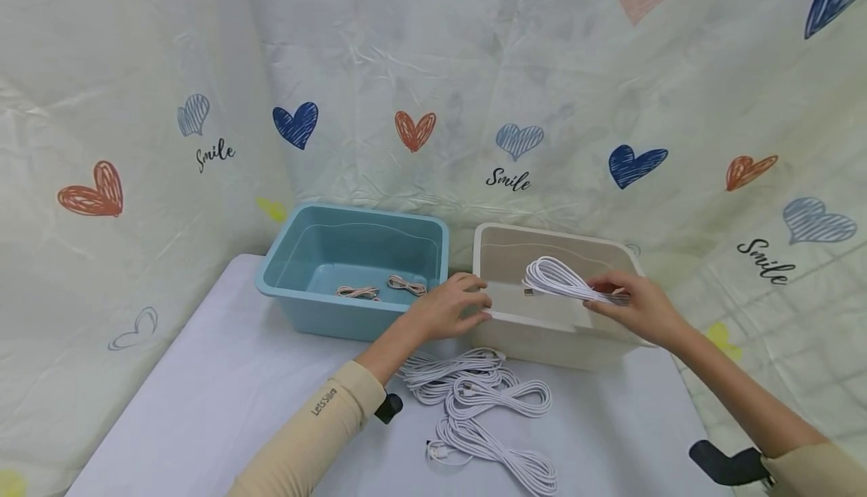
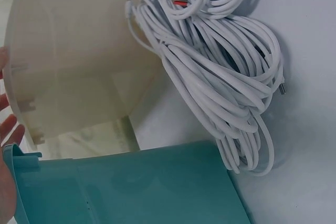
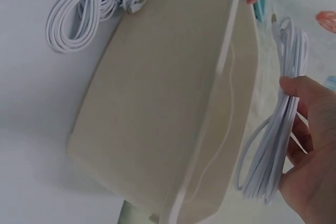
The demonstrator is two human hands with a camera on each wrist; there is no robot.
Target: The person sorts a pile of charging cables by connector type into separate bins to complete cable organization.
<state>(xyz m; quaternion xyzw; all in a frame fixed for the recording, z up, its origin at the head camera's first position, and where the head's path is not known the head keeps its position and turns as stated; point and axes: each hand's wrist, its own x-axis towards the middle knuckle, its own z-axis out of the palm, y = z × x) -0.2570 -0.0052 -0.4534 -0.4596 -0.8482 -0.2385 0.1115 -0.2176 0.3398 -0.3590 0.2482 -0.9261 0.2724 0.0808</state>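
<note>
My right hand (image 1: 633,305) pinches a coiled white USB cable (image 1: 558,280) between thumb and fingers, holding it over the beige bin (image 1: 542,339). In the right wrist view the cable (image 3: 281,124) hangs beside the bin's rim, its loops bundled together. My left hand (image 1: 447,309) rests between the two bins, fingertips at the beige bin's left rim and the palm side by the corner of the blue bin (image 1: 332,312). Several more coiled white cables (image 1: 497,444) lie on the table in front of the bins.
Inside the blue bin lie two small bundled pinkish cables (image 1: 357,293). A white cloth covers the table (image 1: 203,407). Behind the bins hangs a curtain (image 1: 406,45) printed with hearts. The bins stand side by side against it.
</note>
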